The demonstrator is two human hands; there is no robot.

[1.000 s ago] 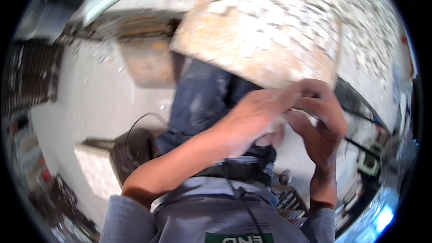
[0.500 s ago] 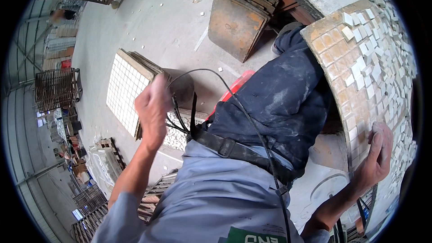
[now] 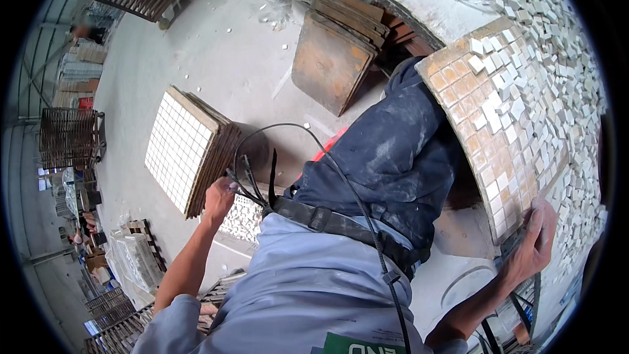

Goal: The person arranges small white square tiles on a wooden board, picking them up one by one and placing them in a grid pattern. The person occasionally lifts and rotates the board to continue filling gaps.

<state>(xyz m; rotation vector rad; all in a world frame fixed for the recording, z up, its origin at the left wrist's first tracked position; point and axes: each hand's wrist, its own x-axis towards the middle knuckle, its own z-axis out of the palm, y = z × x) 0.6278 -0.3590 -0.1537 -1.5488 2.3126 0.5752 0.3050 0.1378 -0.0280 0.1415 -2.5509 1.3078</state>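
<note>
Low at the left, my left hand is closed beside a bundle of black cables. Whatever its curled fingers hold, if anything, is hidden. At the right, my right hand has its thumb and fingers close together at the lower edge of a gridded board. I cannot make out anything between them. Small white mosaic tiles fill some of the board's squares, and others lie loose on top of it. Bare tan squares show along its far and left parts.
Loose tiles cover the worktop beyond the board. Left of my legs stands a stack of boards, its outer face tiled white. Rusty plates lean farther off. A black cable crosses my lap. Slatted racks stand at far left.
My left hand has dropped lower, from in front of the tiled stack to its near corner. My right hand has shifted slightly down along the board's edge. The whole view has turned a little.
</note>
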